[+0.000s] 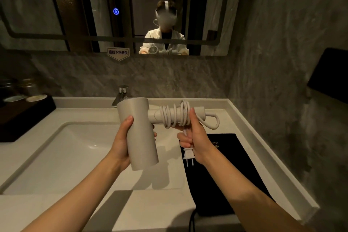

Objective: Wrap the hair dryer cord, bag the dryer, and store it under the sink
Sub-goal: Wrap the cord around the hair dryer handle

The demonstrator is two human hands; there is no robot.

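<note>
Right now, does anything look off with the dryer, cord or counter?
Nothing damaged or spilled. The cord is coiled unevenly round the hair dryer handle, with the plug dangling loose below the right hand. The left hand grips the barrel. The black bag lies flat on the counter.

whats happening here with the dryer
A person stands at a bathroom sink wrapping up a hair dryer. The left hand grips the dryer's barrel, and the right hand holds the handle, where the cord is already coiled in several loops. The plug hangs loose below the right hand, so the end isn't tucked in yet. A black bag lies flat on the counter to the right of the basin, with nothing in it yet.
</note>
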